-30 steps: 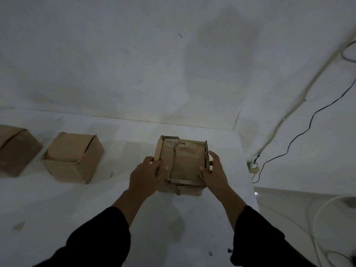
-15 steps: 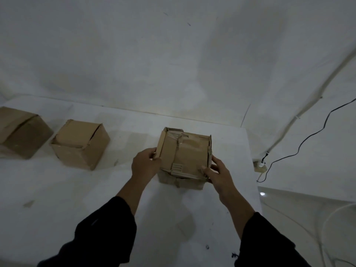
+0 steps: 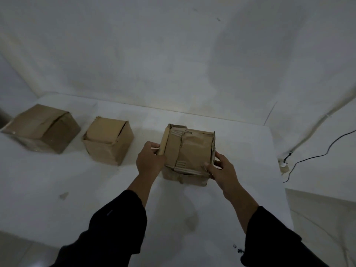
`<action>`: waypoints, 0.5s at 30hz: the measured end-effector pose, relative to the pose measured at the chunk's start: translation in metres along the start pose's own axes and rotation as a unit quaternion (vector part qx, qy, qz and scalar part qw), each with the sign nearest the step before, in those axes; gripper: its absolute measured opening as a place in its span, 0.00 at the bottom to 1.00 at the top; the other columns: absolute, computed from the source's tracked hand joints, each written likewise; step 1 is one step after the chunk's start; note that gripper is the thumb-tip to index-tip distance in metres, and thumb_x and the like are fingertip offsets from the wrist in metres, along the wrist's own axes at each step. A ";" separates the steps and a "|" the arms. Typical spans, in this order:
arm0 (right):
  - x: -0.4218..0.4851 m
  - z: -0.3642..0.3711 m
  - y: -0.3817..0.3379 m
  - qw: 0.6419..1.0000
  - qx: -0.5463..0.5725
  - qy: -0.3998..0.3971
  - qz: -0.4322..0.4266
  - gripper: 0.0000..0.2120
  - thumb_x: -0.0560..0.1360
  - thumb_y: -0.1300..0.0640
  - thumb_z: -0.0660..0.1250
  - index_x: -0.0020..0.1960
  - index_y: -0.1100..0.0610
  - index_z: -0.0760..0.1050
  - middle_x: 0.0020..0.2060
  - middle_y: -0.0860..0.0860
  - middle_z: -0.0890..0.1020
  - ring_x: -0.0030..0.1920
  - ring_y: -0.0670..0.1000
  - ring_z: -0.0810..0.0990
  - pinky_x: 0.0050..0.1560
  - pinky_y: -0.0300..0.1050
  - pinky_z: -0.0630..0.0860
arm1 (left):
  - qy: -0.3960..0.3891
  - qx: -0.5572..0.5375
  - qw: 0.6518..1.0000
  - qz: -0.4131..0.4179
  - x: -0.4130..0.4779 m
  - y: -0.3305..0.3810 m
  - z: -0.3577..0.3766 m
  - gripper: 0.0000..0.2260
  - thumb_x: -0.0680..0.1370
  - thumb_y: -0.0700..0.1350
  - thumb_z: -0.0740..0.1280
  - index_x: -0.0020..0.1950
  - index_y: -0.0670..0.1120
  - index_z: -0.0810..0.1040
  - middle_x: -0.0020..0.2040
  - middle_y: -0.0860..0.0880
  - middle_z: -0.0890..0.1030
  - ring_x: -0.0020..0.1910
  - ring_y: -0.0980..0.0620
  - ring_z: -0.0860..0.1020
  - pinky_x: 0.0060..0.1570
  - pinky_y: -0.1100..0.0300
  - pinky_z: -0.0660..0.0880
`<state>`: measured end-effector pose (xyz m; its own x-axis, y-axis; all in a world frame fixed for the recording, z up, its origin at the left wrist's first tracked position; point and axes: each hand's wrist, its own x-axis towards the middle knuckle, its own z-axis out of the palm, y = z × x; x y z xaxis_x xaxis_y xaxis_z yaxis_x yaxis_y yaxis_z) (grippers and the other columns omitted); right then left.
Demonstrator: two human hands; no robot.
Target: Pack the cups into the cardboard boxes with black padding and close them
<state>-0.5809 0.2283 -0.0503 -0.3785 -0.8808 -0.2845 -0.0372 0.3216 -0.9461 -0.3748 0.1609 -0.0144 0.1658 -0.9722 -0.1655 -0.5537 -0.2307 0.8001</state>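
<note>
The fingers (image 3: 154, 146) of the left hand (image 3: 149, 160) and right hand (image 3: 223, 170) are clamped on opposite sides of the worn cardboard box (image 3: 189, 151), which is kept on the white table (image 3: 77, 189), probably so its flaps are held shut.

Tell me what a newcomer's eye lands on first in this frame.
First, the battered cardboard box at centre, its top flaps folded down, gripped by the left hand and right hand on a white table. Then two closed boxes on the left: the middle box and the far-left box. A black cable trails at right.
</note>
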 end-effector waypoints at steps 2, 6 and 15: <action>0.000 0.013 -0.003 1.000 0.000 0.001 0.006 0.29 0.72 0.58 0.72 0.71 0.51 0.68 0.58 0.56 0.80 0.57 0.56 0.79 0.53 0.55 0.80 | -0.001 -0.011 1.000 -0.002 0.008 -0.007 -0.009 0.15 0.67 0.39 0.71 0.52 0.48 0.75 0.46 0.53 0.79 0.43 0.52 0.76 0.38 0.61 0.70; -0.002 0.041 -0.011 1.000 0.009 0.005 0.015 0.29 0.74 0.60 0.70 0.73 0.54 0.65 0.59 0.58 0.78 0.58 0.57 0.78 0.48 0.47 0.79 | -0.015 -0.053 0.998 -0.007 0.029 -0.017 -0.025 0.12 0.65 0.41 0.69 0.47 0.49 0.73 0.46 0.49 0.80 0.42 0.48 0.78 0.44 0.50 0.79; -0.015 0.073 -0.044 0.969 -0.245 0.021 0.014 0.26 0.78 0.54 0.63 0.74 0.55 0.59 0.68 0.57 0.72 0.66 0.58 0.71 0.63 0.49 0.70 | -0.100 0.000 0.994 0.053 0.046 -0.024 -0.052 0.16 0.70 0.39 0.68 0.56 0.47 0.72 0.53 0.48 0.78 0.53 0.43 0.78 0.52 0.49 0.78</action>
<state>-0.5057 0.2019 -0.0160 -0.4222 -0.8578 -0.2931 -0.4577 0.4809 -0.7478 -0.3110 0.1240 -0.0113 -0.0592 -0.9797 -0.1915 -0.5590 -0.1264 0.8195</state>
